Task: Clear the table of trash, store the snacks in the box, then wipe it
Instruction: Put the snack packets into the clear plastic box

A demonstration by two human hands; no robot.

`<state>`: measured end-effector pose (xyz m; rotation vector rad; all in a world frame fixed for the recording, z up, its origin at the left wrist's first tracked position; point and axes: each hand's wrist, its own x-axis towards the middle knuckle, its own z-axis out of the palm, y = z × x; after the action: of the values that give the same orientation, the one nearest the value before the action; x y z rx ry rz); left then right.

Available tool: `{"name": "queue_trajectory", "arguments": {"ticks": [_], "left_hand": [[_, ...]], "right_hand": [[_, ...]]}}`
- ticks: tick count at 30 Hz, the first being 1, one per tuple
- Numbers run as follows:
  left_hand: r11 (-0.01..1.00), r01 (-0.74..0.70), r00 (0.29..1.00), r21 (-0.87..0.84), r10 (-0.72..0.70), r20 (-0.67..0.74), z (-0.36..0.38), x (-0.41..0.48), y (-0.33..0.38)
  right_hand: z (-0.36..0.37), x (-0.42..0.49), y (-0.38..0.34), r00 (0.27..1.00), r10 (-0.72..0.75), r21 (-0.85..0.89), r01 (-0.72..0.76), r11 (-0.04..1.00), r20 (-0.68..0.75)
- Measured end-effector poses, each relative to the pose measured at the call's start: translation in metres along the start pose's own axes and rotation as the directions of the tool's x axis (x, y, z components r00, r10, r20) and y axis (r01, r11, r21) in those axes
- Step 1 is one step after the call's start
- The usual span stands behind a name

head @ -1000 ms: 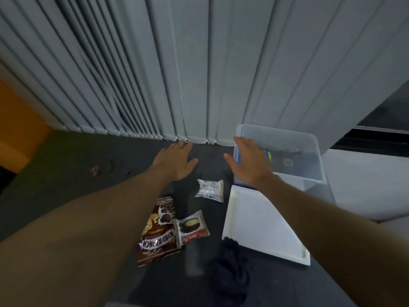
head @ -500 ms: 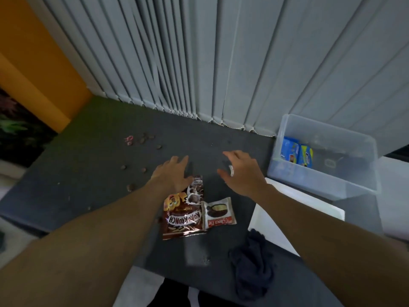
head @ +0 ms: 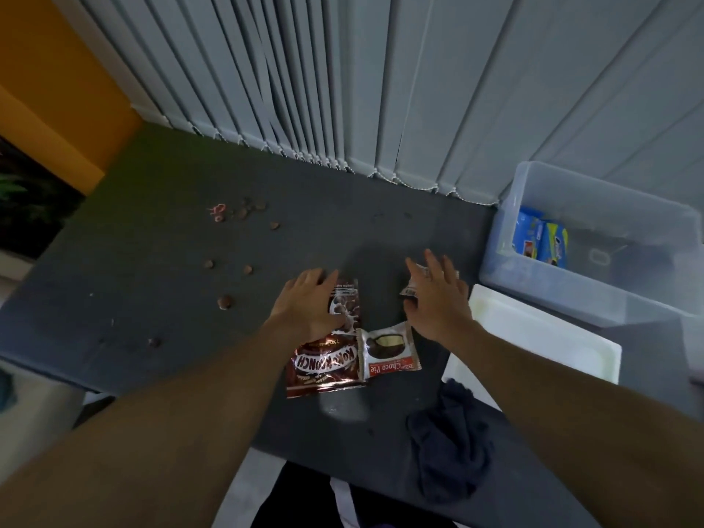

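Observation:
A brown Koko Krunch packet (head: 324, 365) lies on the dark table (head: 160, 268), and my left hand (head: 308, 306) rests flat on its top end with straight fingers. Beside it lies a Choco Pie wrapper (head: 388, 350). My right hand (head: 438, 299) hovers with spread fingers over a small silvery wrapper (head: 410, 289), mostly hiding it. A clear plastic box (head: 579, 299) at the right holds blue snack packs (head: 541, 238). A dark cloth (head: 449, 447) is bunched near the front edge.
Brown cereal crumbs (head: 224, 302) and a pink scrap (head: 217, 213) are scattered over the table's left half. The white box lid (head: 533, 337) lies flat in front of the box. Vertical blinds (head: 381, 89) hang along the table's far edge.
Both hands have drawn back from the blinds and the box toward the packets. The left hand has come down onto the Koko Krunch packet, the right over the silvery wrapper.

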<state>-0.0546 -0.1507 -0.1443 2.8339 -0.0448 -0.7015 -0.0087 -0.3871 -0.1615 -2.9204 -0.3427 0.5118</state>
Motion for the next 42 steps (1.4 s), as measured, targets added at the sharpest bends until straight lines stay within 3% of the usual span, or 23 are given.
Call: {"name": "queue_trajectory", "arguments": {"ticks": [4,13,21,28,31,39,42], "left_hand": [[0.990,-0.117,0.993,-0.077,0.119,0.020,-0.002,0.006,0.022],[0.961,-0.275,0.951,-0.040,0.278,0.136,0.024,0.012,0.053],[0.945,-0.313,0.934,0.099,0.287,0.210,0.027,0.012,0.065],[0.978,-0.208,0.960,-0.016,0.208,0.186,0.023,0.009,0.074],[0.979,-0.172,0.980,-0.111,0.182,0.087,0.007,0.012,0.078],[0.933,-0.120,0.976,-0.338,0.049,-0.213,-0.069,0.035,0.119],[0.899,-0.176,0.956,-0.401,0.060,-0.287,-0.095,0.051,0.143]], "right_hand": [[0.004,0.011,0.014,0.996,0.021,0.000,-0.021,1.000,0.084],[-0.007,0.013,0.027,1.000,-0.015,0.133,0.014,0.991,0.006],[-0.042,0.009,0.033,0.978,-0.080,0.196,0.118,0.973,-0.193],[-0.080,0.006,0.030,0.868,-0.195,0.212,0.319,0.924,-0.456],[-0.100,0.000,0.039,0.841,-0.196,0.225,0.347,0.910,-0.504],[-0.146,-0.013,0.113,0.828,0.034,0.283,0.152,0.947,-0.559],[-0.156,-0.023,0.147,0.842,0.143,0.304,0.026,0.952,-0.520]]}}
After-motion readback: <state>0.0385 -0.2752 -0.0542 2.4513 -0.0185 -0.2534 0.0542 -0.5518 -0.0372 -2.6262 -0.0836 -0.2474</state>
